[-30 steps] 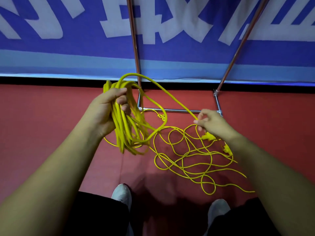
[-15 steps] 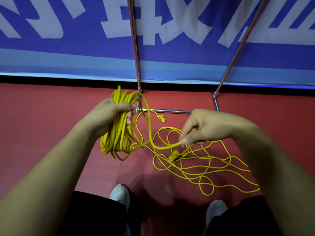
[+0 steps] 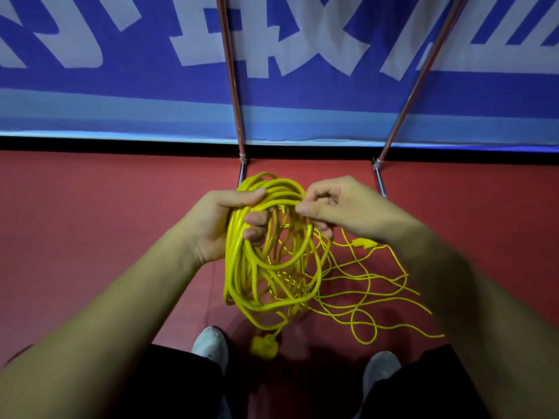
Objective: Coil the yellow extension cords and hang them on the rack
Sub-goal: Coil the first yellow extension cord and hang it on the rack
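Both hands met atop the coil (image 3: 266, 267): the left hand (image 3: 217, 225) gripped its gathered loops so they hung free; the right hand (image 3: 341, 210), at its 3 o'clock, pinched a strand (image 3: 284, 203), seemingly to add it; loose cord (image 3: 363, 282) sprawled at 4 o'clock, the rack (image 3: 234, 86) stood at 12 o'clock

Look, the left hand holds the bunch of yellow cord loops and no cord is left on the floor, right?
Not quite. The left hand does hold the bunch of yellow cord loops, but cord is left on the floor: the head view shows loose yellow cord lying tangled on the red floor.
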A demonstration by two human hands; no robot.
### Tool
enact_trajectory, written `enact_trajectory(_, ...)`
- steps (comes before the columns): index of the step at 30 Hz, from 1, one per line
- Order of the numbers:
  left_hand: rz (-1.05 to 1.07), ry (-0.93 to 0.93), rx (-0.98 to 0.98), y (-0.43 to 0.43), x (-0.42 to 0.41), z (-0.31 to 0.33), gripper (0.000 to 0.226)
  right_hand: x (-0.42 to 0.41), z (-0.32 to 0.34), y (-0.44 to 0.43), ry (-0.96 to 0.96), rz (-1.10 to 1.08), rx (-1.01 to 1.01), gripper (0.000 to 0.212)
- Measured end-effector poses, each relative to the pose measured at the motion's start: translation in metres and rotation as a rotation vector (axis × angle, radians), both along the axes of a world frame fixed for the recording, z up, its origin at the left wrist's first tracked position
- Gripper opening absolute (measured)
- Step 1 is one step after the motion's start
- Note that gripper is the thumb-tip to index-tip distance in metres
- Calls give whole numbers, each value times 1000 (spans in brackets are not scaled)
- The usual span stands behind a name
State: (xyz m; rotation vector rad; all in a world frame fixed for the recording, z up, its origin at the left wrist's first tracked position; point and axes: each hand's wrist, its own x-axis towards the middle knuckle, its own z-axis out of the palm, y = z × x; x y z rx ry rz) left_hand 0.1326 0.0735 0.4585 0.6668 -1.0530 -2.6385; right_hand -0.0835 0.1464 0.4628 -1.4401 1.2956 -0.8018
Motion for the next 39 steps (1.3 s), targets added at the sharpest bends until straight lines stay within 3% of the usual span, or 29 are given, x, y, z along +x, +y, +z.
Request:
enact_trajectory(5,75,-23,-4,-5,7,-1,24,-38,-34,0,159,334,294,6)
enact_trajectory(12,141,-19,1,-14,17,-3,24,-62,-78,0,211,323,404,9)
enact_trajectory(16,180,-5,-35,-18,22,4,15,-76,-99,-2,482,181,321,17)
enact_trajectory(19,154,-81,-104,-18,26,7,20,-78,-105,-7,281,-130,188,5)
enact_trajectory(23,59,-157,-162,-19,28,0,38,-70,-78,-13,-41,-374,-17,18)
enact_trajectory(27,35,-166,-129,-19,25,-4,43,-47,-33,-14,-101,-326,-101,21)
enact_trajectory(33,23,-177,-148,-5,14,-4,29,5,14,0,207,24,-124,8)
enact_trajectory(35,-20,-212,-176,1,10,-4,28,19,13,2,259,24,-158,4)
enact_trajectory(39,-109,-146,-134,5,7,-2,29,19,0,3,176,-11,-100,12)
